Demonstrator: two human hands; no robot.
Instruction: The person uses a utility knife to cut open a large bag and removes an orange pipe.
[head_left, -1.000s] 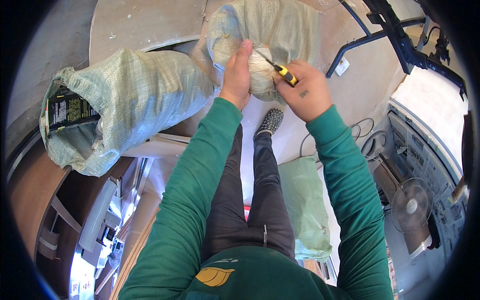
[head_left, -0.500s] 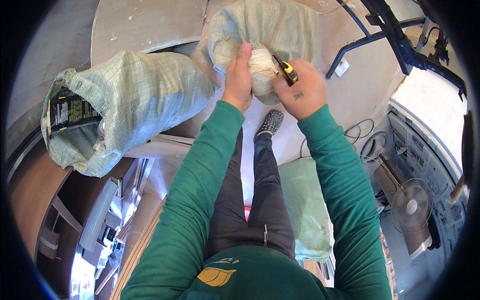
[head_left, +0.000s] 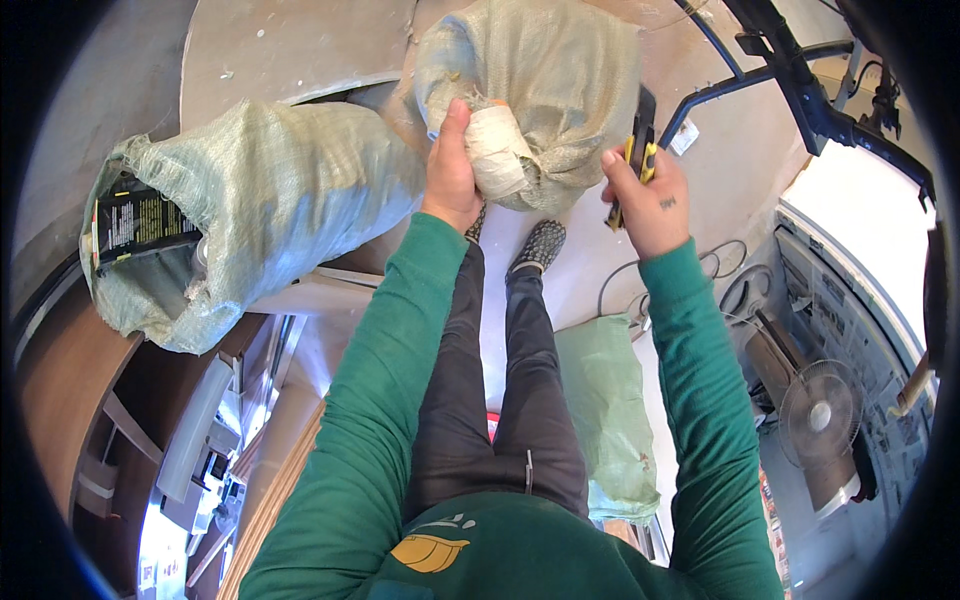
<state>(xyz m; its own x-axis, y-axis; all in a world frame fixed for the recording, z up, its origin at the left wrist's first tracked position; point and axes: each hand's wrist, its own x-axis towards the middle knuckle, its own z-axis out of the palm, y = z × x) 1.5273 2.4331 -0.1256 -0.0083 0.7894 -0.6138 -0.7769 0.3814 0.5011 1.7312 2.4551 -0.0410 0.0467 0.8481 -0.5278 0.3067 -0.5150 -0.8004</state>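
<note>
Right, first the wrap (head_left: 498, 150): a pale, rounded bundle near 12 o'clock on my feed, against the near side of a woven sack (head_left: 575, 60). From here I cannot tell whether it is a separate roll or part of the sack's own mouth. I have the left hand (head_left: 455, 175) at its 9 o'clock, thumb along its side and the other fingers mostly out of sight behind; the grip looks closed on it. At its 3 o'clock, well apart, the right hand (head_left: 650, 205) has its fingers curled round a yellow-and-black cutter (head_left: 650, 160), dark end toward 12.

I'd judge the step in hand to be blade work on the wrap, with the cutter off it at this instant. As I read it, another pass would call for a firm left hold and the blade angled away from that thumb.

Underfoot is a pale floor (head_left: 585, 265), with a shoe (head_left: 540, 245) just below the woven sack. A second sack (head_left: 300, 200) lies at 10 o'clock, its open mouth facing 9 and showing a dark packet (head_left: 150, 222); a green sack (head_left: 605, 400) lies at 4. Farther out, a black metal frame (head_left: 800, 90) stands at 2, a fan (head_left: 820, 412) between 3 and 4, and brown shelving (head_left: 70, 390) at 8.
</note>
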